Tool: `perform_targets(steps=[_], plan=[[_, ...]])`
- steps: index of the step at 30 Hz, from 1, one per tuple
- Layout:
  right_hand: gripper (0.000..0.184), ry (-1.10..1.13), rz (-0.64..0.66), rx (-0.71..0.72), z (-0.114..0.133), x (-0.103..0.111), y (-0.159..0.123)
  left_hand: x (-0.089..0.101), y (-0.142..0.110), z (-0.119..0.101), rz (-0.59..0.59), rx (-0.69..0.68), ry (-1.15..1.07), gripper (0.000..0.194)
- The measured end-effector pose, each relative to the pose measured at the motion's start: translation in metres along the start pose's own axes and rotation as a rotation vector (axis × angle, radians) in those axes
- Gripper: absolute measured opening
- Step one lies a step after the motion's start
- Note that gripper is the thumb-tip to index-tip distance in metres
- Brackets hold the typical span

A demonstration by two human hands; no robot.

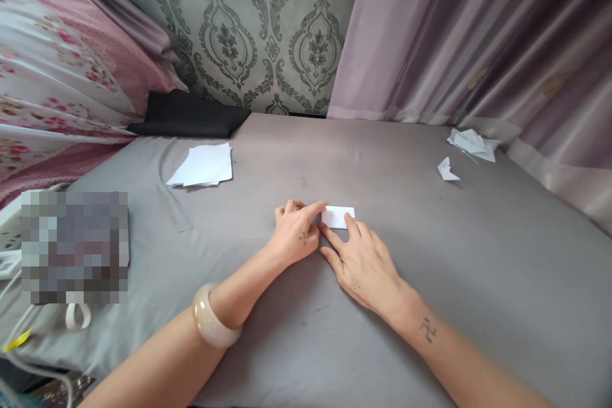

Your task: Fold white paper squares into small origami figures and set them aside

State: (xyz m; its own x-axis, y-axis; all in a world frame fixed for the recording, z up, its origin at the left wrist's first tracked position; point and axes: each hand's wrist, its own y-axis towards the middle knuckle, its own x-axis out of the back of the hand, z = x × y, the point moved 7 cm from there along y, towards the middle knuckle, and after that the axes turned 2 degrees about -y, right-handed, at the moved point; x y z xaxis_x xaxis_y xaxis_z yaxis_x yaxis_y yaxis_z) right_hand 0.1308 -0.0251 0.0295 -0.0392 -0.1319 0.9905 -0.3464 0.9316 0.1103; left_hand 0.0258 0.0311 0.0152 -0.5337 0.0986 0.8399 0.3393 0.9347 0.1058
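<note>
A small folded white paper [338, 219] lies on the grey cloth [306, 344] in front of the person, the right hand [366, 261] pressing it with fingers spread apart and the left hand [299, 233] at its left end, index finger outstretched; whether the left fingers pinch it, I cannot tell. Inked dots mark both hands, and a hooked-cross symbol [428, 330] is inked above the right wrist. Farther off are white sheets [204, 164], a folded piece [447, 170] and a pixelated object [76, 245], its surface unreadable.

Dark 卍-like sign [428, 330], on right forearm [463, 352]
</note>
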Motion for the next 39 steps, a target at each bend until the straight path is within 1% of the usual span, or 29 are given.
perform_targets(steps=[3,7,9,14,19,21,24,27,32,34,37,39], plan=[[0.050,0.017,0.003,-0.010,-0.001,0.001,0.000,0.001,-0.001,-0.002,0.001,-0.029,0.057,0.059],[0.053,0.052,0.008,-0.030,-0.007,0.000,-0.002,0.003,-0.002,-0.003,0.011,-0.057,0.094,0.055],[0.054,0.060,0.016,-0.044,-0.010,0.000,-0.003,0.004,-0.002,-0.004,0.015,-0.067,0.096,0.051],[0.050,0.050,-0.006,-0.067,-0.018,0.003,-0.003,0.006,-0.001,-0.009,-0.017,-0.068,0.101,0.033],[0.042,0.016,0.005,-0.132,-0.030,0.003,-0.002,0.004,0.005,-0.014,-0.050,-0.092,0.136,0.030],[0.041,0.030,-0.020,-0.166,-0.037,0.003,-0.001,0.002,0.007,-0.012,-0.057,-0.103,0.125,0.025],[0.041,0.088,-0.112,-0.243,-0.049,0.001,0.001,-0.001,0.010,-0.004,-0.050,-0.076,0.071,0.018],[0.033,0.121,-0.170,-0.313,-0.060,-0.002,0.004,-0.004,0.010,0.003,-0.021,-0.043,0.018,0.016],[0.025,0.224,-0.150,-0.355,-0.070,-0.010,0.008,-0.003,0.008,0.008,0.037,0.031,-0.090,0.017],[0.022,0.279,-0.144,-0.355,-0.072,-0.012,0.010,0.001,0.008,0.009,0.035,0.076,-0.159,0.023],[0.028,0.308,-0.131,-0.315,-0.071,-0.013,0.011,0.006,0.008,0.012,-0.002,0.135,-0.222,0.035],[0.032,0.303,-0.119,-0.294,-0.070,-0.014,0.012,0.007,0.009,0.012,-0.015,0.149,-0.231,0.031]])
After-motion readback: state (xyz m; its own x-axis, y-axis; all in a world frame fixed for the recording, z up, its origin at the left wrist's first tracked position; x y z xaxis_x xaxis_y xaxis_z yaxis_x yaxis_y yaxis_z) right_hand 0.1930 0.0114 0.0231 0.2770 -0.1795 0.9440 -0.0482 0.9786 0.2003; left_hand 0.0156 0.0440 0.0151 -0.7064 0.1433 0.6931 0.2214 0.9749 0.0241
